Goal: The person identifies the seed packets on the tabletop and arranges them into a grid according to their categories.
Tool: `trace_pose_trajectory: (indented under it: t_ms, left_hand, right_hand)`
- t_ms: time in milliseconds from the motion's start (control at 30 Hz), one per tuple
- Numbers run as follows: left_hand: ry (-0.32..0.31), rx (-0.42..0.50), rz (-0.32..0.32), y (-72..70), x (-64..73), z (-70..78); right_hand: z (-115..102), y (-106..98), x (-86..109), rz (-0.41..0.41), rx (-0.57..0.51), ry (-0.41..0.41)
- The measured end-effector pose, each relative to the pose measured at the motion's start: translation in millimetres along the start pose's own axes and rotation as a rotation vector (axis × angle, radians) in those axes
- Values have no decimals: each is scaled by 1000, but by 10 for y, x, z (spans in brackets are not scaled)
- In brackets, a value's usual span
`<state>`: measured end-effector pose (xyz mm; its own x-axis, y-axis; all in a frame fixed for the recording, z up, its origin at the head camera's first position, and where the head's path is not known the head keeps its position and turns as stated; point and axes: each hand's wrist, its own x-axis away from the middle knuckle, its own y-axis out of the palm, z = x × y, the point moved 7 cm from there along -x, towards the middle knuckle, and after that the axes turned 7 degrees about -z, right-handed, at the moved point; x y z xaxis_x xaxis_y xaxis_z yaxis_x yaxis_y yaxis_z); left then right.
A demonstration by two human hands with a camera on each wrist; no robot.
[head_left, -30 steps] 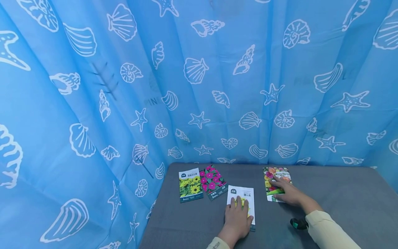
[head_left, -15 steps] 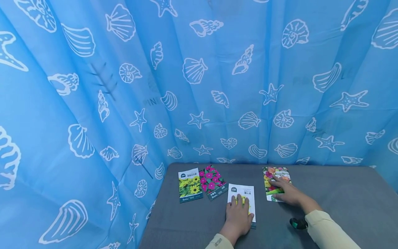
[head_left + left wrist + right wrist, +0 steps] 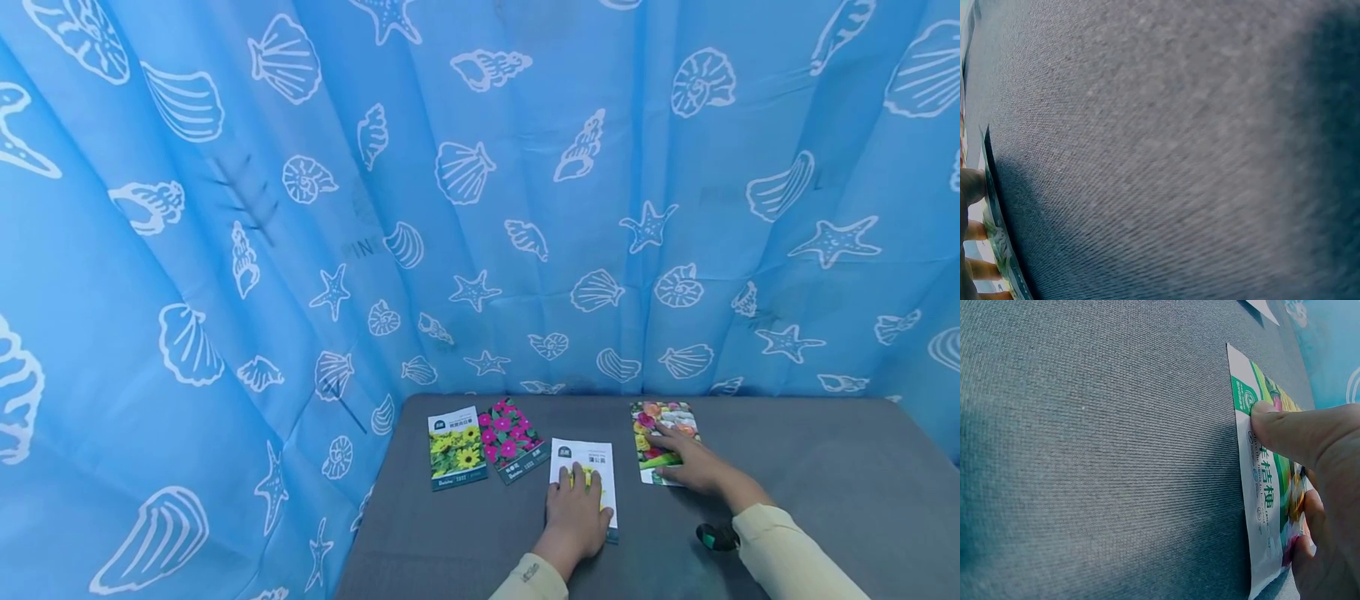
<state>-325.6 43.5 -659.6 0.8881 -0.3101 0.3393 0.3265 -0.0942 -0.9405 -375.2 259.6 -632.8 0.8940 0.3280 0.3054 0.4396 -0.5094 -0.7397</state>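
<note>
Resting spread-fingered on the white packet (image 3: 592, 457), the left hand (image 3: 576, 518) grasps nothing; well to the right of the white packet lies the multicoloured flower packet (image 3: 646, 443), with the right hand (image 3: 697, 465) laid across it, fingers extended rather than clenched, thumb touching its pale margin; just left of the white packet and slightly beyond it lies the pink-flowered packet (image 3: 513, 437); farther left of it, the yellow-flowered packet (image 3: 457, 448); under the white packet spreads a grey tabletop (image 3: 450, 542).

- 蒲公英 on the white packet (image 3: 609, 479)
- 桔梗, in green, on the mixed-flower packet (image 3: 1266, 487)
- PIN, faint, on the blue curtain (image 3: 495, 221)
- lettering on the pink-flower packet (image 3: 512, 442) too small to read surely
</note>
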Motion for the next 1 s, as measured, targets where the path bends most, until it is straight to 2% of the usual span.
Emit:
trace_pose_trajectory:
  t_ms: [367, 700, 1000]
  left_hand:
    - [3, -22, 32, -94, -27, 38]
    - [-6, 4, 62, -189, -56, 82]
    - [4, 8, 44, -257, -91, 88]
  right_hand:
    - [3, -2, -1, 3, -9, -21]
    - [9, 0, 11, 4, -2, -28]
    - [-7, -6, 6, -9, -3, -8]
